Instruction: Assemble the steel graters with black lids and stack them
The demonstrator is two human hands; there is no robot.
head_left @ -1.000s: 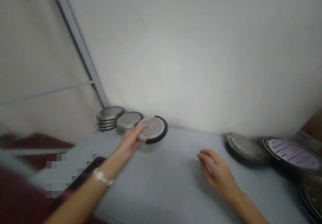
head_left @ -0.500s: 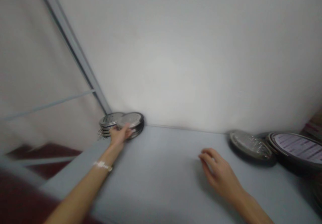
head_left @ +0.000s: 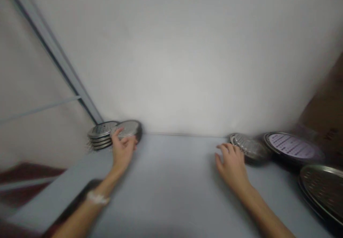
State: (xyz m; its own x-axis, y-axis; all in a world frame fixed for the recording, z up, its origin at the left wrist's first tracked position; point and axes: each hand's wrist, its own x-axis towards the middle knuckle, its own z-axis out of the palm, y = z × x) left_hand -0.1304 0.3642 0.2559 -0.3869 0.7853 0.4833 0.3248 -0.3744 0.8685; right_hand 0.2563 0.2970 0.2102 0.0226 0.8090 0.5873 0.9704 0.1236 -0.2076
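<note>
My left hand (head_left: 122,151) has its fingers on the face and lower edge of a round perforated metal grater disc (head_left: 128,128), which tilts against a low stack of similar discs (head_left: 100,136). The stack stands where the table meets the wall. My right hand (head_left: 230,163) rests on the table with its fingers apart. Its fingertips are at the rim of another grater disc (head_left: 250,147), which lies tilted against the wall. Part of that disc's face is hidden by my fingers.
A dark-rimmed disc with a printed label (head_left: 292,146) and a large grater disc (head_left: 324,191) lie along the right side of the pale grey table (head_left: 171,188). A white wall (head_left: 174,59) rises behind, and a cardboard box (head_left: 324,106) stands at the right.
My left hand has carried the disc from the table to the stack. My right hand has moved up beside the right-hand disc. The whole view has turned, shifting everything leftward.
</note>
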